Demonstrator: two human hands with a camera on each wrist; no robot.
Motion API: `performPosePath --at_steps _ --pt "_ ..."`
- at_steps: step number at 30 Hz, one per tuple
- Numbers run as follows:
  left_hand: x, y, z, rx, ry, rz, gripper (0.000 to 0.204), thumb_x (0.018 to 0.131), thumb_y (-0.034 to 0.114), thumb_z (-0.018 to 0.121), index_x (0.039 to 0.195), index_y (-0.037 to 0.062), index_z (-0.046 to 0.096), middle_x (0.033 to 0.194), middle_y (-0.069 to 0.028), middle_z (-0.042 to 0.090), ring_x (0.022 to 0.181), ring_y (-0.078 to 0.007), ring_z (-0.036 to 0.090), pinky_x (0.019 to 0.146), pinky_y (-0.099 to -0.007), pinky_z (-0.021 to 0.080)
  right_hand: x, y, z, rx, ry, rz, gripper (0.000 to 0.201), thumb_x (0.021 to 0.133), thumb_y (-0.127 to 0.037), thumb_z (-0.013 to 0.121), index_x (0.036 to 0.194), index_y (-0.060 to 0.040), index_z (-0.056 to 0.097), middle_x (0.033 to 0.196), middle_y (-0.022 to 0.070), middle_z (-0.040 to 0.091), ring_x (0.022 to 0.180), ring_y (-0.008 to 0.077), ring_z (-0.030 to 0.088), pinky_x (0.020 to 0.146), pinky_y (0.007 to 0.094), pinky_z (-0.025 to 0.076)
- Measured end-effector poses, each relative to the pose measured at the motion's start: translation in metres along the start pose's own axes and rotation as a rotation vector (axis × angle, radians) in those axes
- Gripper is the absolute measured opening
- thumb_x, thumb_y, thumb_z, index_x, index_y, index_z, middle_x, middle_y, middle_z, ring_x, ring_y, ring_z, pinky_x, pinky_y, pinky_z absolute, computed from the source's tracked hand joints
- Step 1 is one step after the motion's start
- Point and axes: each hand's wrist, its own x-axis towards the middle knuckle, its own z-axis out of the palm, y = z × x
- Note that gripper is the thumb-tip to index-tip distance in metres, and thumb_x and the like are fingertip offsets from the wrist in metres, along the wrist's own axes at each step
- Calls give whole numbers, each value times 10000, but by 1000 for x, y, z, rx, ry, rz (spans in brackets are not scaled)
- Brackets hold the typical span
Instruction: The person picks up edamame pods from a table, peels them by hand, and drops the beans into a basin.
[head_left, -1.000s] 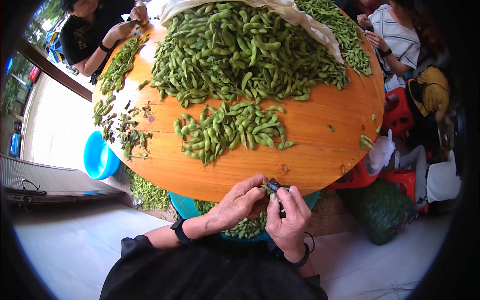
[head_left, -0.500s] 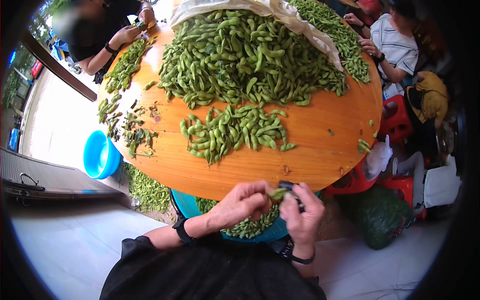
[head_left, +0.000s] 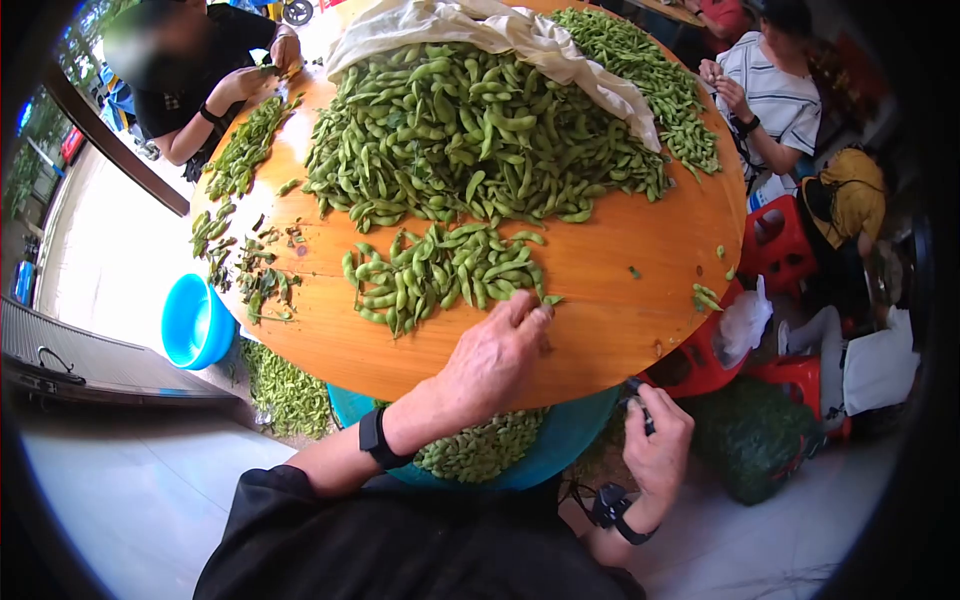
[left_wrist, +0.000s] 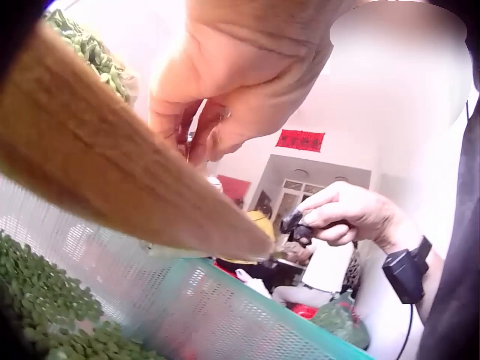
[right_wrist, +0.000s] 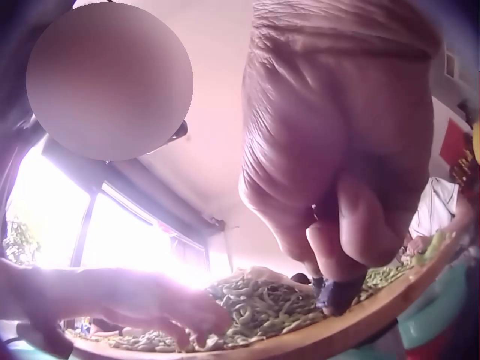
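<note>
Over the near part of the wooden table (head_left: 600,340), my left hand (head_left: 490,360) reaches to the right edge of a small group of green pods (head_left: 425,280). Its fingers point down and bend loosely beside a pod; whether they touch it is unclear. Lower right, beyond the table edge, my right hand (head_left: 660,445) grips a small black tool (head_left: 635,384) in curled fingers. The tool (left_wrist: 291,221) also shows at the right fingertips in the left wrist view. Below the table edge, a teal basin (head_left: 590,425) holds many green beans (head_left: 480,450).
A large pod heap (head_left: 450,130) lies under pale cloth (head_left: 500,35) at the back. Leaf scraps (head_left: 265,280) lie at left. A blue basin (head_left: 197,322) stands beside the table, red stools (head_left: 775,245) at right. Other people sit at both sides.
My hands have moved apart: the left went forward to the small pod group, the right moved right and down with the black tool. The green pod held between them is no longer seen there.
</note>
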Motion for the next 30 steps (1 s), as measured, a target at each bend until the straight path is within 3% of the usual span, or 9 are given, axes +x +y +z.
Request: performPosePath --at_steps 2,8,12,15,16,18,22,26,30 --pt "9 -6 7 55 89 17 288 837 29 637 1115 -12 575 1053 -173 555 930 -383 608 731 -451 519 6 -1 9 52 8 -18 244 834 38 604 1069 14 666 865 176 648 740 330 654 650 374 504" --pt "16 -10 19 209 -36 -111 322 807 110 688 1099 -5 618 1024 -111 559 935 -326 605 762 -424 525 8 -4 19 104 -12 -30 238 845 27 611 1076 12 664 855 167 642 740 325 657 643 371 507" --pt "8 -15 17 198 34 19 191 816 98 705 981 6 674 959 -97 609 865 -284 626 726 -386 534 5 -6 29 227 16 -21 215 848 36 597 1051 23 667 825 158 632 702 310 646 613 357 498" --pt "0 2 -6 -489 -48 -340 79 901 97 703 926 23 693 817 -33 673 737 -85 615 700 -245 503 2 -16 47 528 -11 151 215 872 33 584 1070 36 665 804 111 635 623 162 606 568 282 471" --pt "-5 3 -12 -490 -52 -342 79 901 97 703 926 23 693 817 -33 673 737 -85 615 700 -245 503 1 -20 53 706 -44 215 209 910 21 567 1098 56 654 764 48 605 584 85 539 526 246 443" --pt "-14 5 -26 -966 -219 -631 108 929 128 688 946 20 686 812 9 653 767 -46 582 707 -228 495 4 -33 60 1063 -119 351 229 947 13 546 1152 80 625 742 5 554 558 52 477 480 224 393" --pt "-27 10 -29 -1150 -144 -741 107 934 121 683 948 17 664 788 16 633 724 -35 569 653 -200 497 8 -37 73 1281 -248 347 244 969 5 533 1185 97 597 765 -5 527 551 40 435 460 215 351" --pt "-38 4 -23 -875 -64 -637 124 942 137 682 942 15 659 761 25 622 679 -15 530 542 -186 423 13 -47 81 1265 -253 392 234 968 2 541 1173 102 595 785 4 523 557 36 433 463 212 347" --pt "-40 1 -26 -859 -66 -682 117 926 128 698 951 22 656 785 10 644 715 -36 577 634 -203 500 16 -49 87 1216 -247 405 227 961 5 551 1156 111 598 795 7 511 569 40 449 473 213 360"
